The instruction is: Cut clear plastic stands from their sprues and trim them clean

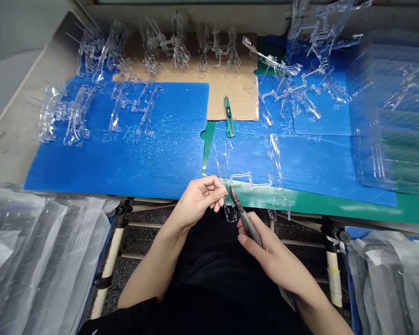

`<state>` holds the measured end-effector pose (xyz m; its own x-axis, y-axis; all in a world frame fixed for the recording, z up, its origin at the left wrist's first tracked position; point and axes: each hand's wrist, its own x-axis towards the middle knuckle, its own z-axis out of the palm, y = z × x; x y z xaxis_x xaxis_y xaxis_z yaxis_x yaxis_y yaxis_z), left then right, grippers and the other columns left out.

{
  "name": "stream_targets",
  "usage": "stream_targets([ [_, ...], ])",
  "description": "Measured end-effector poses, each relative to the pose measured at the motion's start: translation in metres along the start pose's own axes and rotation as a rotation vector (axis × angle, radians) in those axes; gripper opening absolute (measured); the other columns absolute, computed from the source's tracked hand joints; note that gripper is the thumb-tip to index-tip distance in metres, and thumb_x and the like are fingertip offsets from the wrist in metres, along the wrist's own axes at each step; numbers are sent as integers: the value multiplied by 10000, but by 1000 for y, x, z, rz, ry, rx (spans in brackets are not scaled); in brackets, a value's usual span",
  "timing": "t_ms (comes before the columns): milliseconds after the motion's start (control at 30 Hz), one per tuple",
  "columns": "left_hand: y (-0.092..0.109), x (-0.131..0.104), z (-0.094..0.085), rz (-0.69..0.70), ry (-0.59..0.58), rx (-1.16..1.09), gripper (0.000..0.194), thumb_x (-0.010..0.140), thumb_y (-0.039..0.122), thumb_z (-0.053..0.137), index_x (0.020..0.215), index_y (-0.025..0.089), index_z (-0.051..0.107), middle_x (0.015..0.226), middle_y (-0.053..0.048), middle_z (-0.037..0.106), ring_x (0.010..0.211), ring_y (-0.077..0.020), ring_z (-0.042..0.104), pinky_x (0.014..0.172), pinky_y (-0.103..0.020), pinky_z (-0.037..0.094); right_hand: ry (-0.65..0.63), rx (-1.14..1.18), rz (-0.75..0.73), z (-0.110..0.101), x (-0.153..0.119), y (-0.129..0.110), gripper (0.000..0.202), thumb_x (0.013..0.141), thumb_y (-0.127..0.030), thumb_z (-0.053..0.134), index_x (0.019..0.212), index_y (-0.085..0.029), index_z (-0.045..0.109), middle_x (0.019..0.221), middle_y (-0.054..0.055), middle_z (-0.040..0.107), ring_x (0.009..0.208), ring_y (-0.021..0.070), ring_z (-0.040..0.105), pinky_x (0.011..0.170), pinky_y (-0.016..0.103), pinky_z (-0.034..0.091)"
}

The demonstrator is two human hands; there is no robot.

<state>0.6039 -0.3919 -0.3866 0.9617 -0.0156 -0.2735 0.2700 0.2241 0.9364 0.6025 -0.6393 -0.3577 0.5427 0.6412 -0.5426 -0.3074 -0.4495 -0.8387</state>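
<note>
Over the blue sheet [132, 163], there's passage along the bench [7, 158]'s near-left edge; clear plastic parts [201, 53] crowd the far edge.

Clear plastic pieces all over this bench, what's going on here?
A person's left hand pinches one clear plastic piece, while the right hand holds a plier-like tool with its jaws close to that piece; whether they touch is unclear. Similar clear pieces lie farther back on blue sheets and cardboard, and a green utility knife lies across the cardboard's near edge.
</note>
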Motion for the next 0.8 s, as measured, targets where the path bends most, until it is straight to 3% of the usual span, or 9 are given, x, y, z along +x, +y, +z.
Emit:
stream_targets([
  [800, -5, -4, -1, -29, -16, -11, 355, 977, 436, 861, 839, 172, 670, 691, -5, 700, 531, -82, 585, 540, -201, 467, -7, 12, 45, 5, 3, 7, 280, 1136, -552, 534, 1198, -283, 577, 1149, 21, 656, 1090, 250, 615, 1003, 401, 474],
])
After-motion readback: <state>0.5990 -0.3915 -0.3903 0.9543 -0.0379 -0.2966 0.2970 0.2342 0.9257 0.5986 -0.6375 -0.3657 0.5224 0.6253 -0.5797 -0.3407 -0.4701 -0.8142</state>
